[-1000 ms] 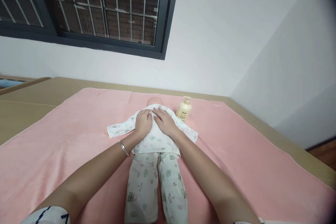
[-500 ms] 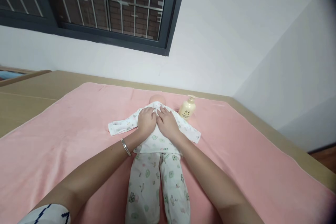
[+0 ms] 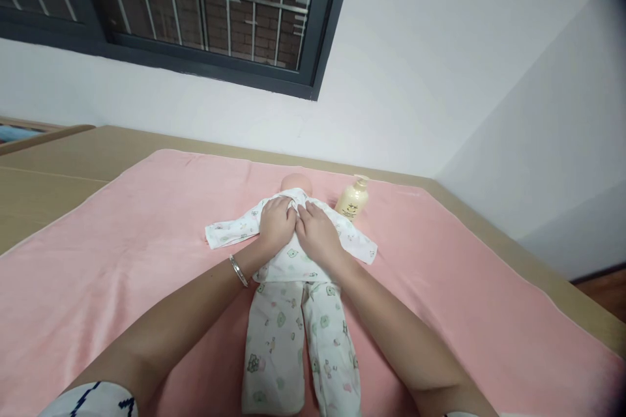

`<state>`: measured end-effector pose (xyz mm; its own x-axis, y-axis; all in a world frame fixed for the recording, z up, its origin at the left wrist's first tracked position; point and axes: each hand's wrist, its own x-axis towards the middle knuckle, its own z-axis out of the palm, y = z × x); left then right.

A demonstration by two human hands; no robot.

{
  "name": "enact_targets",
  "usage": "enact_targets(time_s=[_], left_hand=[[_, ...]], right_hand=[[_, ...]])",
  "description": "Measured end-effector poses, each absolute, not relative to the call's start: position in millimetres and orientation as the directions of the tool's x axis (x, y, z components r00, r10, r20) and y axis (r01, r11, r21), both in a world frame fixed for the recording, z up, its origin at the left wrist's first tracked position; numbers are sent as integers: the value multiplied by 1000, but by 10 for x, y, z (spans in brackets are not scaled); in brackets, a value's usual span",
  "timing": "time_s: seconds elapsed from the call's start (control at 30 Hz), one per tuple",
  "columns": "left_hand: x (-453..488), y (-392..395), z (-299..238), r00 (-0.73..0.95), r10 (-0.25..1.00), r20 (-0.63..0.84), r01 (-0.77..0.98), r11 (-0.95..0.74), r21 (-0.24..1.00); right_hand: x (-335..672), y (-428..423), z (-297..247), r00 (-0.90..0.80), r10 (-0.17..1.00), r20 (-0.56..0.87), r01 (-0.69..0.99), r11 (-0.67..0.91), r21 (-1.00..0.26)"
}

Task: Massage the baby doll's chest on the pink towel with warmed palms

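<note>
A baby doll in a white long-sleeved top and matching trousers with small green and pink prints lies stretched out, its arms spread to the sides. Of its bare, smooth head only the top shows beyond the collar; its face is not visible. My left hand rests flat on the left of the doll's upper body, a silver bangle on the wrist. Beside it, my right hand lies flat on the right half, fingers pointing toward the collar. The thumbs meet or nearly meet in the middle.
A pale yellow pump bottle stands just beyond the doll's right sleeve. Under everything spreads a pink blanket on a tan surface. A white wall and a barred, dark-framed window rise behind.
The whole view has shifted slightly, so the doll, hands and bottle sit a little further right and higher. Both hands keep their place on the doll's upper body.
</note>
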<state>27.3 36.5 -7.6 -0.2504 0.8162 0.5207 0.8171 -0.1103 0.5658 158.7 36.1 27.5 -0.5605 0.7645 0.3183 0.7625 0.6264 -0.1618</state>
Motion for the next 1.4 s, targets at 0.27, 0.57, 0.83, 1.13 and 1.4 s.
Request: enact_targets(time_s=[0.27,0.57,0.83,1.13,1.4], left_hand=[[436,215,-40,-220,830,512,865,-76,496],[234,428,-65,-227,885,406,805,-64,590],[396,252,44,-139,871,472,913,-71,401],[297,296,82,-119,882,457,860,-139,491],[375,242,58,-160,854,496,921,-52,387]], right_hand=[[1754,802,213,-496,830,255,732,557,-392],[1694,632,315,-544,821,174,788,571,-231],[1698,669,298,-526,816,241,755,578,-309],[1654,475,383,-455,851,261,832,511,-216],[1688,496,382,-486,836,255,801,543,-252]])
